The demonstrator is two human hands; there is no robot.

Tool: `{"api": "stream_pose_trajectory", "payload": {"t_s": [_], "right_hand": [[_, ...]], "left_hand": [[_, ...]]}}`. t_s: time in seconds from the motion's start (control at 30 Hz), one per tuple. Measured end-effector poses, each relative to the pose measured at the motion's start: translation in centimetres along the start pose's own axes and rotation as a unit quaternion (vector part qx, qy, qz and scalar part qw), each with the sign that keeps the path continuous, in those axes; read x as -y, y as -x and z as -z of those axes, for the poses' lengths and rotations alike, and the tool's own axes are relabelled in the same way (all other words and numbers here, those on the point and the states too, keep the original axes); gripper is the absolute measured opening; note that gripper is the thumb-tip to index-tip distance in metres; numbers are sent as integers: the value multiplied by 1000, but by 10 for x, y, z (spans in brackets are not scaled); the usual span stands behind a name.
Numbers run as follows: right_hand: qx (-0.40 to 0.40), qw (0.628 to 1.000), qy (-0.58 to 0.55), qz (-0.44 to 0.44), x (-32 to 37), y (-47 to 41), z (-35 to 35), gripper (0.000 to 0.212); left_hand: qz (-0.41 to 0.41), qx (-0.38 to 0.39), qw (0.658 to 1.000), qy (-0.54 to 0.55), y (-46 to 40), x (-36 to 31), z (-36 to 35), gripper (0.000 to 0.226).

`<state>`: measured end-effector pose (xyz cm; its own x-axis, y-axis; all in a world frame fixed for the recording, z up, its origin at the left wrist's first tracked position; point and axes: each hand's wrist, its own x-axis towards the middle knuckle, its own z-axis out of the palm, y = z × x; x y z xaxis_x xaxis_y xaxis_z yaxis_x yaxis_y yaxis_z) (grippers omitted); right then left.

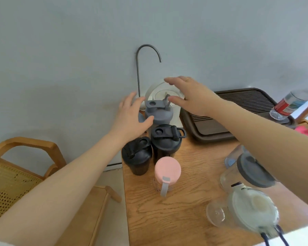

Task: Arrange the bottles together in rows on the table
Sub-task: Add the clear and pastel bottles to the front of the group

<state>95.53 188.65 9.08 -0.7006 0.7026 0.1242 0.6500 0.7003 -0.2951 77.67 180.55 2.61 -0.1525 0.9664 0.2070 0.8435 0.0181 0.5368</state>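
Note:
A grey shaker bottle [158, 112] stands at the back of the wooden table [176, 210]. My left hand [132, 118] is spread beside its left flank, thumb near the lid. Just right of and above it hovers my right hand [190, 95], fingers straight. In front stand two black shaker bottles [137, 157] [166, 141] and a pink-lidded bottle [167, 172]. Nearer me on the right are a clear bottle with a grey lid [252, 171] and a clear one with a whitish lid [252, 210].
A dark slatted tray [238, 107] lies at the back right, with a plastic water bottle [290, 105] at its end. A thin curved faucet [142, 64] and a white base [158, 89] stand behind the grey bottle. A wooden cane chair [25, 174] is left of the table.

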Motion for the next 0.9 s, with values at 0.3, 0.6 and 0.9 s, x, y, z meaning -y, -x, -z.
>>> {"api": "stream_pose_trajectory", "payload": {"t_s": [0.3,0.6,0.9], "right_hand": [[197,972,27,-126,-77,161,42,46],[195,976,61,-74,-130,227,4,97],[149,988,-38,0,-144,218,-10,106]], "left_hand": [[-231,167,953,103,56,-121,-30,53],[-260,393,882,-23,103,-180,-76,98],[-306,327,850,-278,127,-200,-94,93]]}}
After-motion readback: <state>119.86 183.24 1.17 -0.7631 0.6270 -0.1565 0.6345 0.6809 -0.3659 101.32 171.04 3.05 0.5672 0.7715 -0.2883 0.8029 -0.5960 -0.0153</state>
